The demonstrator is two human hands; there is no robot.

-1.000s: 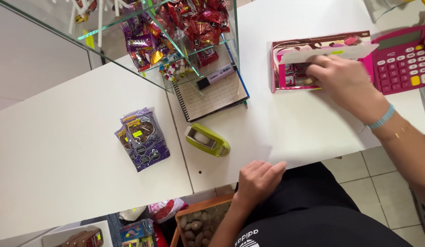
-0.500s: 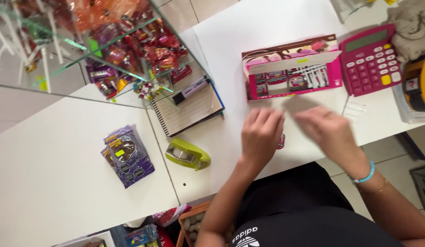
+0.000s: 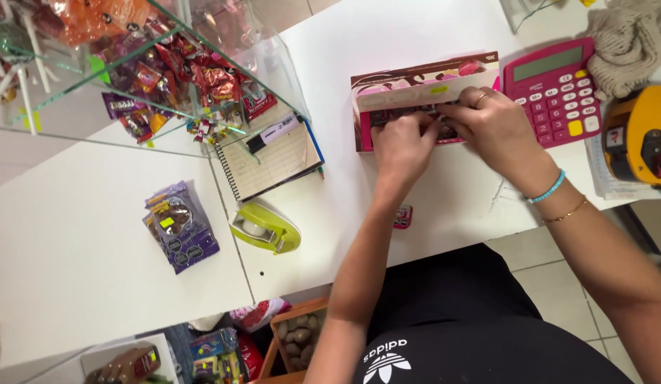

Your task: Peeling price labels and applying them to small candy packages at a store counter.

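Both of your hands have moved up the desk (image 3: 444,199) since half a second ago, when they hovered over bare white surface near its front edge. Now your left hand (image 3: 402,146) and right hand (image 3: 490,128) sit side by side at the open pink display box (image 3: 424,89), fingers curled down into its row of small dark packets; they touch the packets, but I cannot tell whether either hand actually grips one. The box lies near the back of the desk, just left of the pink calculator (image 3: 558,89). A small pink packet (image 3: 403,217), which your left hand covered before, now lies exposed near the front edge beside your left forearm. The green tape dispenser (image 3: 265,227), spiral notebook (image 3: 273,160) and purple snack bags (image 3: 180,226) stay where they were.
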